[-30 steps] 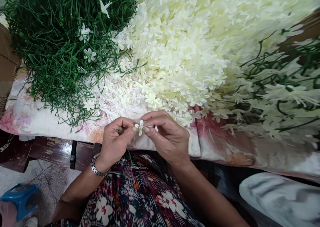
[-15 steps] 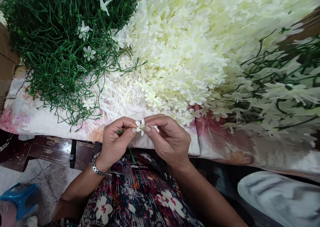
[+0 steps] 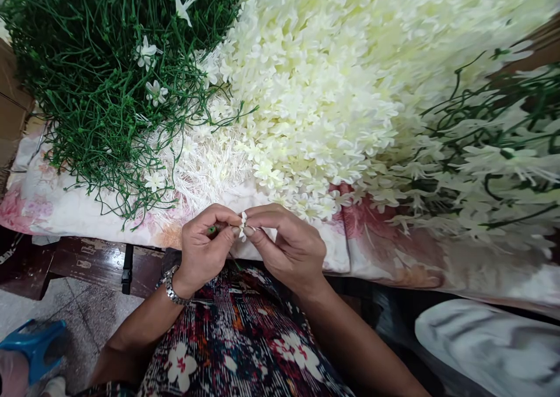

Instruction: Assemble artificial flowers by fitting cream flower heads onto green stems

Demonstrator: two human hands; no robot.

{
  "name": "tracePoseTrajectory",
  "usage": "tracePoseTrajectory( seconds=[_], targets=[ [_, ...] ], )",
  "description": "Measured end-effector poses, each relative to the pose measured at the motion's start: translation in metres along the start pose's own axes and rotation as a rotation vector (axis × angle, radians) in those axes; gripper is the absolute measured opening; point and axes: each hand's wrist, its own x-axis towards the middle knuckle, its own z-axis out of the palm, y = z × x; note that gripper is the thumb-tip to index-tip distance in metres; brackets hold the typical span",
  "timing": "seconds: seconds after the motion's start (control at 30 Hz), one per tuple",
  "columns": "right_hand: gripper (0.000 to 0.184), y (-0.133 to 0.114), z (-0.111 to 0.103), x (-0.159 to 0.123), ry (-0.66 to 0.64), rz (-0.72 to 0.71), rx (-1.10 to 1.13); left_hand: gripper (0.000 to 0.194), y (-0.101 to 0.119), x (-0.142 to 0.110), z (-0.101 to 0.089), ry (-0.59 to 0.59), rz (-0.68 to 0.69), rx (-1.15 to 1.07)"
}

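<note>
1. Since the earlier frame, the white artificial blossom (image 3: 243, 226) has turned from nearly face-on to edge-on, and the right hand (image 3: 291, 251) has shifted slightly toward the left hand (image 3: 205, 245).
2. One blossom is held, between two hands, above the near edge of the counter (image 3: 231, 195), which is covered in floral-print cloth.
3. Its petals line up in a narrow strip whose long axis runs toward and away from the person; the flower's central axis lies roughly across, from hand to hand.
4. The left fingers (image 3: 225, 233) are clamped on the blossom's left side, and one green stem (image 3: 235, 261) hangs below that hand.
5. The right fingers (image 3: 258, 236) are clamped at its right side, thumb and forefinger nearly meeting the left ones.
6. Beyond lie one tangled pile of green stems (image 3: 96, 93) with three loose blossoms (image 3: 156, 93) on it, one heap of white stamens (image 3: 210, 163) and one large heap of pale yellow petals (image 3: 306, 93); the pieces in each are too many to count.
7. One cluster of stemmed flowers (image 3: 503, 157) lies at the right.
8. One metal watch (image 3: 171, 287) circles the left wrist; one blue stool (image 3: 37, 347) stands at lower left.
</note>
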Motion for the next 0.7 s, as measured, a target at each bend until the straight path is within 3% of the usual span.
tracePoseTrajectory(
  seconds=[0.17, 0.33, 0.5, 0.7],
  targets=[
    [0.018, -0.002, -0.013, 0.005, -0.141, 0.037, 0.073, 0.004, -0.001, 0.001, -0.001, -0.012, -0.04, -0.16],
    [0.061, -0.007, -0.021, 0.012, -0.318, 0.001, -0.096, 0.003, 0.0, 0.002, -0.001, 0.007, -0.118, -0.286],
    [0.027, -0.006, -0.019, 0.01, -0.264, -0.09, -0.108, 0.004, -0.002, 0.0, 0.001, 0.013, -0.122, -0.304],
    [0.018, -0.006, -0.019, 0.008, -0.232, -0.108, -0.14, 0.003, -0.003, -0.001, 0.002, -0.001, -0.085, -0.225]
  ],
)
